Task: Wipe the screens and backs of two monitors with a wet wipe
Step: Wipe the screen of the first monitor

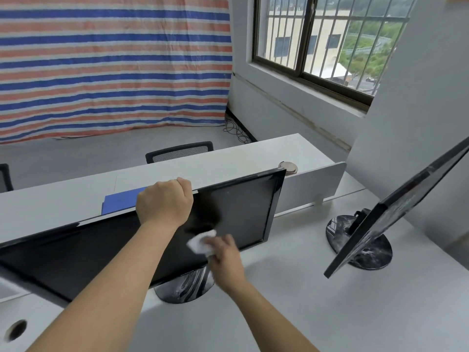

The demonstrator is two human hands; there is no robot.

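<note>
A black monitor (pixel 243 212) stands in front of me on the white desk, its dark screen facing me and its round glossy base (pixel 185 288) below. My left hand (pixel 165 201) grips the top edge of this monitor. My right hand (pixel 223 255) holds a white wet wipe (pixel 200 242) pressed against the lower middle of the screen; the hand is blurred. A second black monitor (pixel 396 214) stands to the right on its own round base (pixel 373 252), turned so I see its screen edge-on.
A white partition (pixel 312 184) runs behind the first monitor, with a blue sheet (pixel 119 201) and a round brownish object (pixel 288 166) beyond it. A cable hole (pixel 15 330) is in the desk at lower left. A mesh chair back (pixel 179 151) and a barred window (pixel 330 36) lie farther off.
</note>
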